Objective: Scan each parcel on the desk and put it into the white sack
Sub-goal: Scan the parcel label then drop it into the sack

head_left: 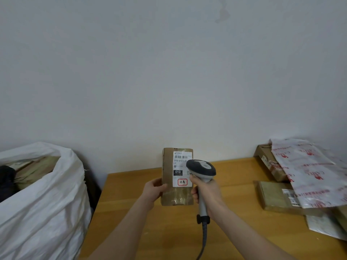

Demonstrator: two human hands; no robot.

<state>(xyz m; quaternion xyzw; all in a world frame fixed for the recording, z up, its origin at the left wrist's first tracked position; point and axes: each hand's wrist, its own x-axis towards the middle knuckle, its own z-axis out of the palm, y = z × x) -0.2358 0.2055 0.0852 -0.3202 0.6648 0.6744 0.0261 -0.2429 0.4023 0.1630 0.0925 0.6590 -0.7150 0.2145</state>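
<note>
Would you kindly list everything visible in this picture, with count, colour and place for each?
desk: one, yellowish wood, centre to right.
held parcel: one, brown with a white label, upright above the desk's middle.
scanner: one, grey, dark head in front of the parcel's label, cable trailing toward the camera.
white sack: one, white, left of the desk, open, brownish parcels inside.
boxes: at least two, brown, desk's right end.
printed mailer: one, white with red print, lying over those boxes.
pale mailer: one, whitish, desk's near right edge.
wall: one, grey-white, behind the desk.
left hand: one, grips the held parcel's left side.
right hand: one, grips the scanner's handle.
</note>
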